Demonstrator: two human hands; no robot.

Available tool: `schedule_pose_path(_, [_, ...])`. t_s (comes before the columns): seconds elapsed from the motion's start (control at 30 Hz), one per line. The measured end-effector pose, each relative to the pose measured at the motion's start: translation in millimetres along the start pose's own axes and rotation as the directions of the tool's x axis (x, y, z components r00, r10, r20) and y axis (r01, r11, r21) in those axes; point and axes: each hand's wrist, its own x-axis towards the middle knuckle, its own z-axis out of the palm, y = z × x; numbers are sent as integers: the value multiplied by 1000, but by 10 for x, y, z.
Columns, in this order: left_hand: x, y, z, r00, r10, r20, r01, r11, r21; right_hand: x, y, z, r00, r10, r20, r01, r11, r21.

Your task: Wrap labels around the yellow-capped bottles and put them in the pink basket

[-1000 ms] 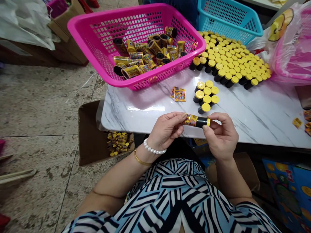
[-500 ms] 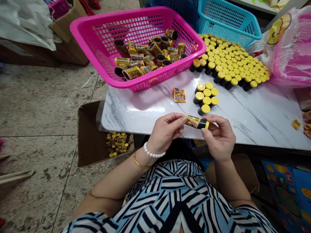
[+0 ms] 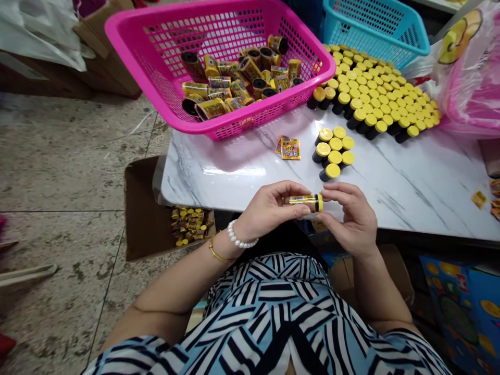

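Head view, left to right: on the floor at near left, you have a cardboard box holding a heap of wrapped yellow tubes. Beyond it, at the far edge of the white marble table, sits a pink plastic basket, loosely filled with labelled tubes lying every which way.

Your left hand, with a pearl bracelet and a gold bangle at the wrist, has its fingers pressed together, pinching the wrapped end of a short labelled tube. You hold that tube level just above the near edge of the table, between both hands. Its yellow-capped end points right, and your right hand pinches that end between thumb and forefinger.

Just beyond your hands lie two small printed wrappers, then a small cluster of upright black tubes with yellow caps. Further right stands a large packed block of the same capped tubes, with a teal plastic basket behind it and a pink plastic bag at far right.
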Motion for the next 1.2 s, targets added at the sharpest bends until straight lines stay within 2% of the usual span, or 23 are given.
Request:
schedule_pose_path(0.17, [6,40,68,999,24,-38,-22,999,33,25,-7,39,998,-61,-15,61,998,2])
schedule_pose_path(0.33, [-2,48,6,999,30,-33,-30,1000,-1,6,40,65,991,-125,-43,120,988,-101])
schedule_pose_path(0.37, [-5,40,-7,999,37,-22,-37,999,7,-14,56,93,995,-90,-46,86,993,-83])
schedule_pose_path(0.43, [-12,29,-19,998,61,-8,-61,998,24,-61,76,159,996,75,-49,-75,997,17])
schedule_pose_path(0.5, [-15,36,-21,998,58,9,-59,998,38,-98,70,193,967,253,-21,-250,963,104])
schedule_pose_path(0.57, [-11,63,-30,999,-10,35,8,999,44,-105,43,158,952,306,32,-307,944,117])
schedule_pose_path(0.67, [10,112,-53,993,-110,36,108,993,46,-54,0,10,975,208,82,-217,968,125])
schedule_pose_path(0.77, [35,138,-53,989,-139,52,136,989,60,23,-25,-93,986,118,122,-135,981,140])
schedule_pose_path(0.87, [43,155,-17,985,-151,82,147,988,50,68,-49,-44,987,28,157,-39,997,63])
schedule_pose_path(0.97, [34,182,10,980,-167,104,167,986,14,70,-68,100,996,-68,60,72,995,-67])
schedule_pose_path(1.07, [30,204,-7,973,-205,106,205,979,13,57,-62,204,996,-90,8,91,990,-105])
schedule_pose_path(1.2, [35,203,-79,960,-258,107,263,965,-26,51,-37,182,995,-51,82,51,999,10])
